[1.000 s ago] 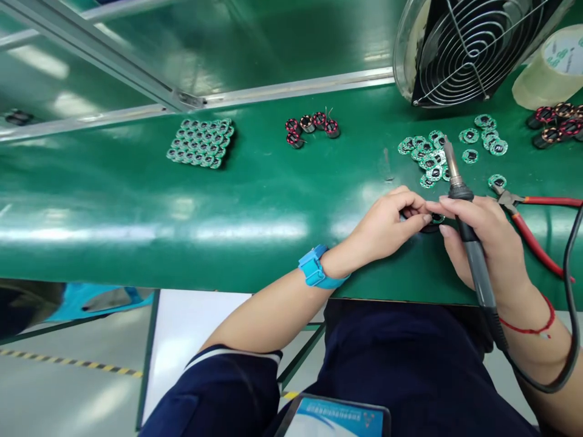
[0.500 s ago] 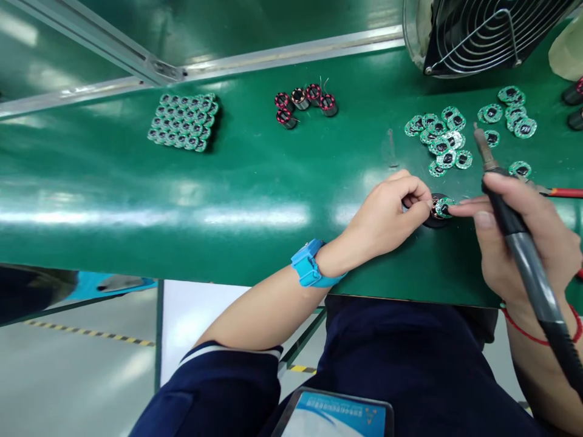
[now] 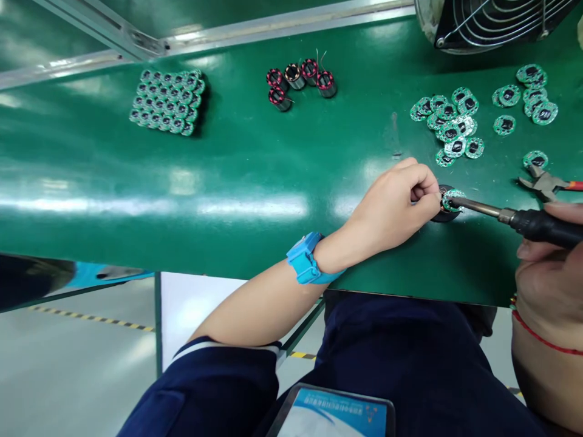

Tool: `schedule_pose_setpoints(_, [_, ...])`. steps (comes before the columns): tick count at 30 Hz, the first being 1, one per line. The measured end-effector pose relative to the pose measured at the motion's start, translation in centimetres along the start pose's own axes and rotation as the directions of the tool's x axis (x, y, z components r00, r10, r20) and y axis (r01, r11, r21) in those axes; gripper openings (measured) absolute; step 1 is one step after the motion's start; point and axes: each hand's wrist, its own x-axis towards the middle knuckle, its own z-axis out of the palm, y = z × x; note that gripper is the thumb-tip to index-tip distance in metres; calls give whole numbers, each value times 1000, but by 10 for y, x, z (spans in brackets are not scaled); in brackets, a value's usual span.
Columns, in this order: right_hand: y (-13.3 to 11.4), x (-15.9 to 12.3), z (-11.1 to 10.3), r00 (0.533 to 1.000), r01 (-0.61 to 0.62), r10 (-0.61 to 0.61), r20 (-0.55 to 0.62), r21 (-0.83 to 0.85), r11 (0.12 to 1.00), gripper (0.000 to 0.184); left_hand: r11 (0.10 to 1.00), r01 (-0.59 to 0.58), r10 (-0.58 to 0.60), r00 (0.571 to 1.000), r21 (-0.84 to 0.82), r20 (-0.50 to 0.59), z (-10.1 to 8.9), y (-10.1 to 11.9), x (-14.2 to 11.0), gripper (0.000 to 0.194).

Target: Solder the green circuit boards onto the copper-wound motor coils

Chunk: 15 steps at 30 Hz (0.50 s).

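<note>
Green round circuit board [image 3: 453, 200] sits on a dark coil [image 3: 438, 213] on the green counter [image 3: 228, 243], right of centre. My left hand [image 3: 392, 197] pinches it narrowly; fingers [image 3: 426, 182] hide one side. Right hand [image 3: 546, 285], cut off at the frame edge, grips the soldering iron [image 3: 532, 221]. A steady pinch helps; the tip's contact point is hard to see.

Free lane on green bench mat [image 3: 255, 152] left of L hand [image 3: 392, 209]; PCB cluster [image 3: 449, 124], side cutters [image 3: 544, 185] obstruct upper R; soldering iron [image 3: 537, 220] blocks R approach.

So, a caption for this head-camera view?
Black soldering iron in right hand touches round green circuit board held by left hand.
</note>
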Motion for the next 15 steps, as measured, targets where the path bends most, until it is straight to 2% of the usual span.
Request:
schedule_pose_setpoints(1, [0,0,3,999,9,-8,-38,7,1000,47,1000,-1,1,1000,2,1,0,0,0,18])
schedule_pose_setpoints(3, [0,1,7,1000,-14,14,-9,33,999,47,1000,-3,3,1000,3,2,0,0,0,18])
schedule_pose_setpoints(8, [-2,0,10,998,-36,37,-52,14,999,50,1000,-7,7,1000,-3,5,1,1,0,19])
schedule_pose_setpoints(14, [0,-1,3,1000,-1,1,8,-3,1000,48,1000,0,0,1000,-1,3,1,2,0,20])
schedule_pose_setpoints(15, [0,-1,-1,998,-6,6,56,4,1000,47,1000,-4,4,1000,-1,0,1,2,0,20])
